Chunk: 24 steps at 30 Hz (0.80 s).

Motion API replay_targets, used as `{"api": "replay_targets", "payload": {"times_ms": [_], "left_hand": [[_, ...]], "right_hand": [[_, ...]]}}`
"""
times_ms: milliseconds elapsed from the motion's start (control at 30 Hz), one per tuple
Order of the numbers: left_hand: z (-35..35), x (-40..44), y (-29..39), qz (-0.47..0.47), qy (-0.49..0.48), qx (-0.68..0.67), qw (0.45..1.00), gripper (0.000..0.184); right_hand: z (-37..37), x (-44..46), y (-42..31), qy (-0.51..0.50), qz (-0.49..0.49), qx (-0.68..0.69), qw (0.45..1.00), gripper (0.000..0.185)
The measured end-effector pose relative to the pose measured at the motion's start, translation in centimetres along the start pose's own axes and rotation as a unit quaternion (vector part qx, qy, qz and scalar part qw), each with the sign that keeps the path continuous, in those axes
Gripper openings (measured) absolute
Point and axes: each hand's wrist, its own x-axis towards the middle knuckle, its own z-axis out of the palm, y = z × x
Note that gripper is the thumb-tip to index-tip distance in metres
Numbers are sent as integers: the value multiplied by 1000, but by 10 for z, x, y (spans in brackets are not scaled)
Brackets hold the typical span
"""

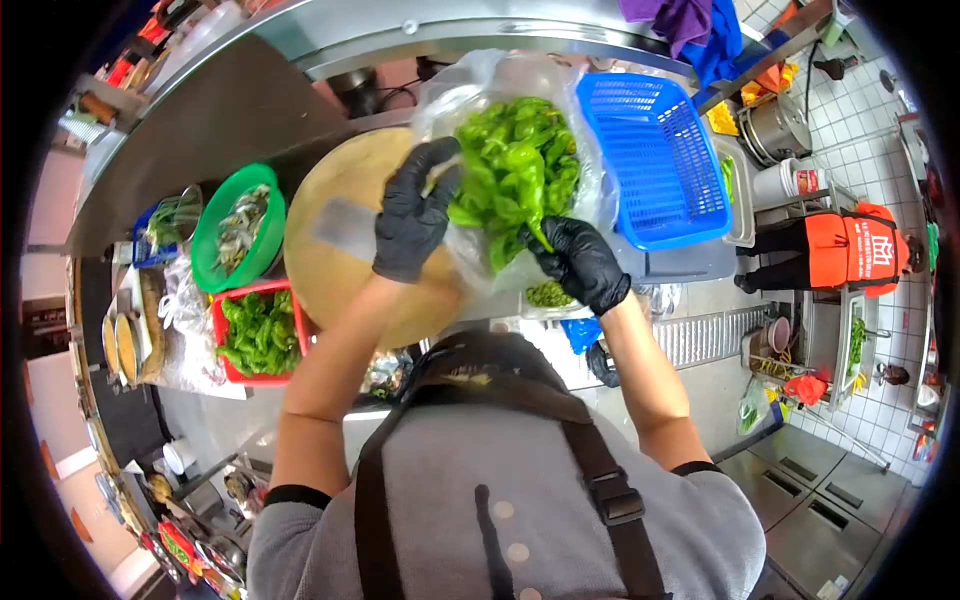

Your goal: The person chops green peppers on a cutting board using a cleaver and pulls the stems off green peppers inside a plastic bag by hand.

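My right hand (pixel 580 265), in a black glove, pinches a green pepper (pixel 525 175) by its stem end. The pepper lies over a clear plastic bag (pixel 455 95) filled with green peppers (pixel 530 120). Left of the bag, my black-gloved left hand (pixel 415 210) is raised above a round wooden chopping board (pixel 330 175). Its fingers are curled together; a small pale-green patch shows between them, too blurred to name. A broad metal blade (pixel 345 222), like a cleaver's, lies on the board beside my left wrist; its handle is hidden.
An empty blue basket (pixel 655 160) stands right of the bag. Left of the board are a red basket of green peppers (pixel 258 335) and a green basket (pixel 205 245) holding greyish pieces. Small green pieces (pixel 548 294) sit below my right hand. A person in an orange vest (pixel 850 250) stands far right.
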Motion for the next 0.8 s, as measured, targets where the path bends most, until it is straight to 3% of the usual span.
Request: {"api": "replay_targets", "payload": {"times_ms": [67, 100, 133, 167, 200, 233, 267, 300, 333, 367, 400, 433, 500, 567, 600, 667, 700, 800], "left_hand": [[-6, -28, -9, -135, -58, -228, 962, 29], [-9, -42, -10, -245, -66, -300, 919, 34], [-15, -53, 3, -278, -67, -427, 858, 36], [-27, -59, 13, -287, -81, -484, 823, 36], [-37, -65, 19, -292, -95, -541, 783, 36], [-46, -72, 10, -290, -61, -496, 816, 35], [-55, -79, -6, -287, -24, -450, 845, 35], [-66, -87, -16, -285, 16, -402, 870, 35], [-80, -97, -18, -293, 61, -354, 886, 35], [-92, -112, -37, -274, 101, -311, 904, 37], [-102, -128, -65, -257, 139, -266, 919, 39], [-113, -143, -81, -262, 165, -228, 923, 35], [-130, -167, -108, -272, 213, -150, 926, 30], [-139, -181, -139, -253, 204, 48, 945, 33], [-141, -186, -153, -240, 192, 145, 940, 35], [-134, -197, -173, -224, 231, 188, 928, 39], [-130, -204, -186, -234, 246, 188, 922, 40], [-125, -213, -210, -236, 246, 220, 914, 47]], "right_hand": [[23, -7, 25, -88, 47, 74, 992, 27], [37, -10, 35, -122, 80, 92, 985, 29], [50, -14, 44, -154, 114, 107, 976, 32], [58, -12, 55, -187, 3, -47, 981, 33], [65, -12, 60, -196, -6, -79, 977, 31], [72, -12, 64, -206, -14, -111, 972, 29], [78, -11, 61, -195, 86, -25, 977, 24], [63, 11, 83, -183, -30, -180, 966, 26], [53, 35, 108, -90, -102, -365, 921, 28], [50, 51, 123, -84, -242, -507, 823, 28], [50, 62, 138, -77, -374, -618, 687, 30], [53, 71, 156, -47, -372, -674, 637, 45], [71, 86, 171, -26, -364, -755, 545, 58], [75, 111, 192, -16, -308, -831, 463, 77], [81, 115, 194, -43, -266, -842, 467, 74], [91, 117, 194, -92, -177, -861, 468, 67], [85, 119, 198, -81, -245, -813, 522, 62], [99, 91, 166, -62, -210, -760, 612, 61]]}}
